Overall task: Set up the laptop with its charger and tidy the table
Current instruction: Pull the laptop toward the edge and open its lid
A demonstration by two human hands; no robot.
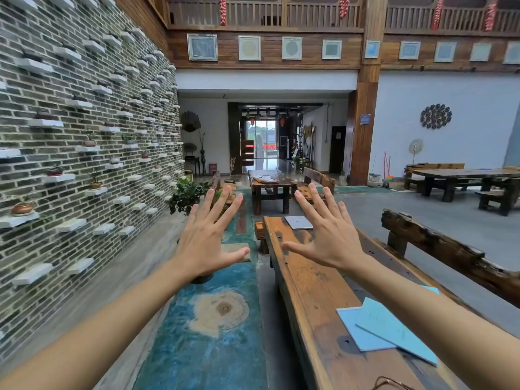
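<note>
A closed silver laptop (298,222) lies flat at the far end of a long wooden table (312,294). Two light blue booklets (385,327) overlap on the near part of the table, partly under my right forearm. My left hand (208,235) is raised in the air with fingers spread, holding nothing, over the floor left of the table. My right hand (329,235) is also raised and spread, empty, above the table's middle and nearer to me than the laptop. No charger shows in view.
A rough wooden bench (450,254) runs along the table's right side. A blue painted floor strip (208,333) and a potted plant (187,197) lie to the left by the brick wall. Another table (270,184) stands beyond. A thin cord (391,384) shows at the bottom edge.
</note>
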